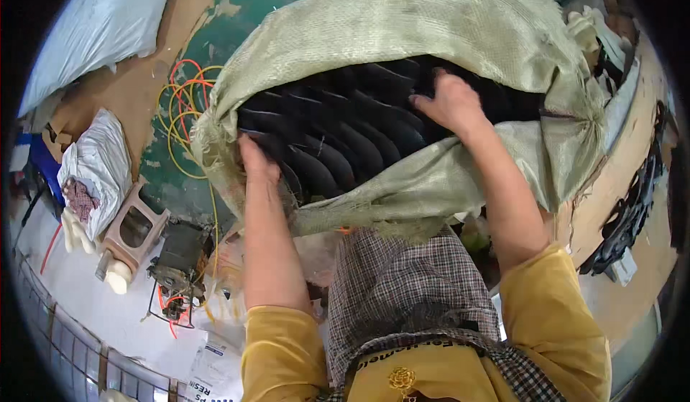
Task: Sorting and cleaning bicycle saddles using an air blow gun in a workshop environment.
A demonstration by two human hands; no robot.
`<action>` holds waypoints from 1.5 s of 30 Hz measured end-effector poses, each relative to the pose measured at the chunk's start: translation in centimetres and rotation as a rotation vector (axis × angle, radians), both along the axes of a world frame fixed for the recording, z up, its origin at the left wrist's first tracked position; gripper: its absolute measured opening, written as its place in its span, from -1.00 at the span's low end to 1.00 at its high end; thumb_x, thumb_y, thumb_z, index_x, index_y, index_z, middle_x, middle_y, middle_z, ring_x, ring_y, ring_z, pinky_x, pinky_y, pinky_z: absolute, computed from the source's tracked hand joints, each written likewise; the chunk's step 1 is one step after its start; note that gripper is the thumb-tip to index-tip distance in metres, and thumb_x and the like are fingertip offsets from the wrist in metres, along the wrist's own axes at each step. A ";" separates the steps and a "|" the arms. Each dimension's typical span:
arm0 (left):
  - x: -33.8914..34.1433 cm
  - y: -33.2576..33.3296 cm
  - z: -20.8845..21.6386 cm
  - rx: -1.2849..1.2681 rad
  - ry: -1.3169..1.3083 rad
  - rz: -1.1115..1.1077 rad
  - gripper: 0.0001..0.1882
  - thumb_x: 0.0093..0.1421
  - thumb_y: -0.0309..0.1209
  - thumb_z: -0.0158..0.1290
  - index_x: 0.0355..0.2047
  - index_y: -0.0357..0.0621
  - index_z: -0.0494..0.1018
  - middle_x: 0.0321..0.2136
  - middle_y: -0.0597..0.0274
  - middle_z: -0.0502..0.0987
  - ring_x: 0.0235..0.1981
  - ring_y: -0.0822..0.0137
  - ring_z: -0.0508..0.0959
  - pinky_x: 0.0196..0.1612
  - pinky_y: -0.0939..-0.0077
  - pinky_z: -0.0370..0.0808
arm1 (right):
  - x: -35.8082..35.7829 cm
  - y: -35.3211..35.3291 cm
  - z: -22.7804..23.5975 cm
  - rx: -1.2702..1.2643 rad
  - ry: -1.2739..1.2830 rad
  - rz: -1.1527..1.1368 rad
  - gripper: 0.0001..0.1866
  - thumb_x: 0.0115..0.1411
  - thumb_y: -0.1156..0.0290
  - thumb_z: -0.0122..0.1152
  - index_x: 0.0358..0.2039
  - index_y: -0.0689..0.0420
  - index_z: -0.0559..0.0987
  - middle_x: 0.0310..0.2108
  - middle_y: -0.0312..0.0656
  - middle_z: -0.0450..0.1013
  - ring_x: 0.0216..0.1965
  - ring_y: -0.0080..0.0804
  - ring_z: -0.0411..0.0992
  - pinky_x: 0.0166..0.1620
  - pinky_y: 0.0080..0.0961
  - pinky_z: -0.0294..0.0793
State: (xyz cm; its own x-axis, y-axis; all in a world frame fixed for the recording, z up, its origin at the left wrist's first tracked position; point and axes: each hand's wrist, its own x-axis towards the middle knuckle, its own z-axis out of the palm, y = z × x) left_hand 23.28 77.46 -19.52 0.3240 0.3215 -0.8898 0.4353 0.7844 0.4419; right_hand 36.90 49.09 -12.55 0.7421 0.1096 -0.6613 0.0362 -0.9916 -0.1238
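Observation:
A pale green woven sack [402, 25] lies lengthwise in front of me, its side gaping. Packed inside is an overlapping row of black, curved, flat pieces [338, 132]; I cannot make out their exact kind. My left hand [259, 161] reaches into the left end of the opening, against the end of the row, with most of its fingers hidden. Farther right, my right hand [456, 104] is at the black pieces near the far edge of the opening. Its thumb and forefinger are spread apart, while the other fingers are out of sight.
Yellow and orange hoses [188, 107] coil left of the sack on the green floor [162, 161]. Nearer stand a beige plastic frame [135, 222], a dark machine [180, 255] and a white bag [97, 168]. Black strips [632, 219] hang over a tan board [600, 201] at right.

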 end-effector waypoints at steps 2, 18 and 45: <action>-0.9 1.1 -1.0 0.130 0.122 0.008 -0.46 0.20 0.00 -0.31 0.05 -0.06 0.25 -0.02 0.21 0.34 -0.03 0.22 0.36 0.04 0.29 0.30 | -0.3 3.7 4.3 0.320 -0.550 0.112 -0.62 -0.04 0.35 0.19 -0.17 0.18 0.43 -0.37 -0.07 0.47 -0.31 -0.13 0.45 -0.25 -0.32 0.43; -4.9 -3.6 -1.5 0.469 0.212 -0.087 -0.48 0.20 -0.04 -0.21 0.01 -0.16 0.30 -0.08 0.18 0.39 -0.09 0.20 0.37 -0.02 0.34 0.27 | 6.7 27.6 -1.1 0.886 -0.260 0.268 -0.86 -0.12 0.52 0.12 -0.51 0.34 0.50 -0.40 0.19 0.43 -0.24 0.04 0.41 -0.19 -0.18 0.39; -5.1 -4.6 1.9 0.292 -0.048 -0.050 -0.43 0.23 -0.12 -0.23 0.10 -0.31 0.14 0.07 0.09 0.26 0.06 0.25 0.27 0.10 0.39 0.18 | -1.1 27.9 -3.4 0.630 -0.145 0.918 -0.73 0.07 0.43 -0.09 -0.18 0.13 0.38 -0.33 -0.02 0.49 -0.26 -0.05 0.47 -0.26 -0.23 0.47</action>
State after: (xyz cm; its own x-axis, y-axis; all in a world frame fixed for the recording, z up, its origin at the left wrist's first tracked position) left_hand 18.18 72.82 -17.60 0.3853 0.5444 -0.7450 0.4434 0.5988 0.6669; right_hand 35.82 76.98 -15.91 0.2742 0.9388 -0.2087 0.7758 -0.3442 -0.5289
